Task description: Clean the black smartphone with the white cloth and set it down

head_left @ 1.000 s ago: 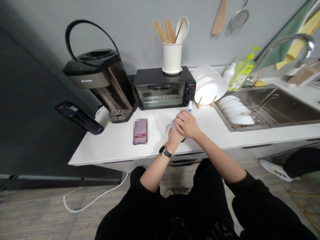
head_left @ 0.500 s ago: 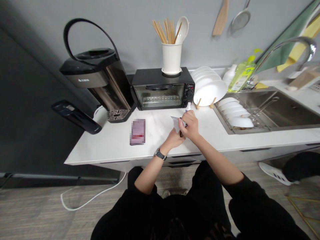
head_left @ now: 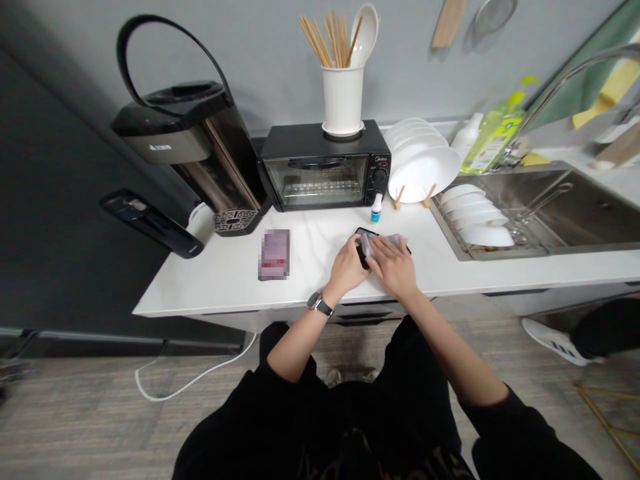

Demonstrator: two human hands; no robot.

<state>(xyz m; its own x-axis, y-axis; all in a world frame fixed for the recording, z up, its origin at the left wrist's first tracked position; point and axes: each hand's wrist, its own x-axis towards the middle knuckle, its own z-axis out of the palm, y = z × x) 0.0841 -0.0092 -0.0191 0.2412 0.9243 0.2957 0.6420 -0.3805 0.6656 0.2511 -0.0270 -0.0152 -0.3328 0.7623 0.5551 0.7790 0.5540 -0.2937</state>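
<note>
A flat black device that looks like a smartphone (head_left: pixel 362 257) is under my hands at the front of the counter. Its left side is gripped by my left hand (head_left: pixel 347 268), fingers closed around the edge. My right hand (head_left: pixel 397 268) presses a thin grey cloth (head_left: pixel 367 245) down on the device, its fingers fairly flat over the cloth. Most of the device's face is hidden by hand and cloth. Just behind stands a small white spray bottle (head_left: pixel 376 209) with a blue label, upright and touched by neither hand.
A toaster oven (head_left: pixel 317 180) sits at the back, bearing a white utensil pot (head_left: pixel 343 100). White plates (head_left: pixel 425 173) stand right of it, before the sink (head_left: pixel 600 207). To the left are a water dispenser (head_left: pixel 195 160), a dark flask (head_left: pixel 150 223) and a blurred purple rectangle (head_left: pixel 275 255).
My right hand has opened out from a fist and moved down and right, spreading the cloth over the device. The spray bottle and the device are now more exposed. The view has shifted slightly.
</note>
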